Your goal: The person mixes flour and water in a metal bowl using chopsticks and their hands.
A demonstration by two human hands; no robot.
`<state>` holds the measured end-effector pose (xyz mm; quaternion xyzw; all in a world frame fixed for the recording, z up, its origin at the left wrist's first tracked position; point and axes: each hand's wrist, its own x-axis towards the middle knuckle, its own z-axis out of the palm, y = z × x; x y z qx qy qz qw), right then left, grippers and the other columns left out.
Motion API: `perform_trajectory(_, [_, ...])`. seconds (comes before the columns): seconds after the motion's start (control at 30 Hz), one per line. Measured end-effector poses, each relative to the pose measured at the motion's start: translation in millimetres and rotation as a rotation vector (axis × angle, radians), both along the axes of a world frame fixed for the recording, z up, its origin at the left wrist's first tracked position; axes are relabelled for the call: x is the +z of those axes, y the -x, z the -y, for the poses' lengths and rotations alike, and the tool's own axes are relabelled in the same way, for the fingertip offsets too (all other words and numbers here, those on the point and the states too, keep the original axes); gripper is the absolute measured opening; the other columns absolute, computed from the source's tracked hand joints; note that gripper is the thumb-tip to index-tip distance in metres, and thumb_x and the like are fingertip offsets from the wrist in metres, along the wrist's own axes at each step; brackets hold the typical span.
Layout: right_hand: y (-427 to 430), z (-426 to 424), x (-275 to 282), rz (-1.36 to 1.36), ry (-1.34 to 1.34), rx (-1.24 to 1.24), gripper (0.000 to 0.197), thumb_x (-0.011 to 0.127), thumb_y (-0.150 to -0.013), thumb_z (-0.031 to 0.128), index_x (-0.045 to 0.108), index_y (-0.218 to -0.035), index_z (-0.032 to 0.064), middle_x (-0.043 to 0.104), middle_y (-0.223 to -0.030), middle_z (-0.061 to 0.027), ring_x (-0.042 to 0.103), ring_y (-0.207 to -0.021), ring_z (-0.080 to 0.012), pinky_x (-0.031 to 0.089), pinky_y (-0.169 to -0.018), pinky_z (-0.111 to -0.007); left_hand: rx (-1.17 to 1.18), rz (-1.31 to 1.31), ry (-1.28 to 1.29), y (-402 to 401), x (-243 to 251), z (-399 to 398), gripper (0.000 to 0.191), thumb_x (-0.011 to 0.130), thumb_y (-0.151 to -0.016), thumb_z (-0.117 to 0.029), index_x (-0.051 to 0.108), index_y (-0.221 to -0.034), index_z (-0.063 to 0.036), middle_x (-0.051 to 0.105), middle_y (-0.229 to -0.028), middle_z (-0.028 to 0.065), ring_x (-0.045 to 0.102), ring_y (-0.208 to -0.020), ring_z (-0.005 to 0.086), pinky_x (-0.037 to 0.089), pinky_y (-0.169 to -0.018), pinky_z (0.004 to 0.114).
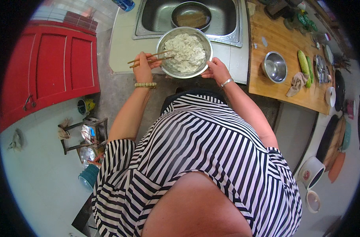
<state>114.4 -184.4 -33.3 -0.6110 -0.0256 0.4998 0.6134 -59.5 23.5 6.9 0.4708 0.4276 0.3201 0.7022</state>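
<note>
A round metal bowl [160, 53] holds shaggy, pale dough or wet flour [185, 53] in loose clumps. It is at the counter's front edge, just below the sink. My left hand [144, 65] grips a pair of wooden chopsticks [152, 61], whose tips reach over the dough from the left; the fingertips are close to the bowl's left wall. At the lower right rim, my right hand [217, 70] holds the bowl between thumb and fingers. Whether the bowl's base rests on the counter is hidden.
Behind the bowl, a steel sink [224, 29] contains a round pan [191, 16] with liquid. On the wooden worktop [263, 81] at right stand an empty metal bowl [274, 67], a crumpled cloth [297, 84] and long green vegetables [303, 63]. A red cabinet [52, 65] stands left.
</note>
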Motion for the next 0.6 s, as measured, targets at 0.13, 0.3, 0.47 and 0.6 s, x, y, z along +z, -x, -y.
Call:
perform_trajectory(0.13, [1.1, -0.3, 0.0, -0.001, 0.006, 0.003, 0.017, 0.049, -0.092, 0.018, 0.042, -0.084, 0.0045, 0.059, -0.077, -0.0117, 0.066, -0.064, -0.0240, 0.058, -0.055, -0.032, -0.054, 0.009, -0.163, 3.0, 22.4, 4.4, 0.028, 0.042, -0.097, -0.024, 0.052, -0.089, 0.0014, 0.062, -0.076, 0.0144, 0.065, -0.061, 0.0231, 0.054, -0.056, 0.027])
perform_trajectory(0.3, [1.6, -1.4, -0.1, 0.007, -0.004, 0.013, 0.017, 0.050, -0.092, 0.018, 0.042, -0.083, 0.0047, 0.059, -0.077, -0.0110, 0.067, -0.064, -0.0236, 0.058, -0.055, -0.032, -0.125, 0.021, -0.295, 3.1, 40.4, 11.0, 0.024, 0.043, -0.097, -0.019, 0.052, -0.087, 0.0013, 0.062, -0.077, 0.0120, 0.065, -0.063, 0.0203, 0.053, -0.060, 0.026])
perform_trajectory(0.47, [2.7, 0.5, 0.0, 0.009, -0.003, 0.014, 0.017, 0.049, -0.092, 0.018, 0.043, -0.083, 0.0045, 0.060, -0.077, -0.0113, 0.066, -0.064, -0.0228, 0.058, -0.056, -0.031, -0.470, -0.066, -0.900, -0.3, 50.3, 24.1, 0.014, 0.051, -0.091, -0.009, 0.057, -0.084, 0.0028, 0.060, -0.076, 0.0089, 0.062, -0.070, 0.0174, 0.049, -0.062, 0.025])
perform_trajectory(0.6, [2.4, -0.4, -2.1, 0.020, -0.013, 0.016, 0.017, 0.049, -0.092, 0.018, 0.044, -0.084, 0.0038, 0.060, -0.077, -0.0120, 0.066, -0.064, -0.0221, 0.058, -0.056, -0.031, -0.648, -0.059, -0.963, 1.0, 32.1, 46.8, 0.004, 0.056, -0.085, -0.003, 0.058, -0.084, 0.0003, 0.056, -0.075, 0.0131, 0.056, -0.065, 0.0277, 0.044, -0.060, 0.031])
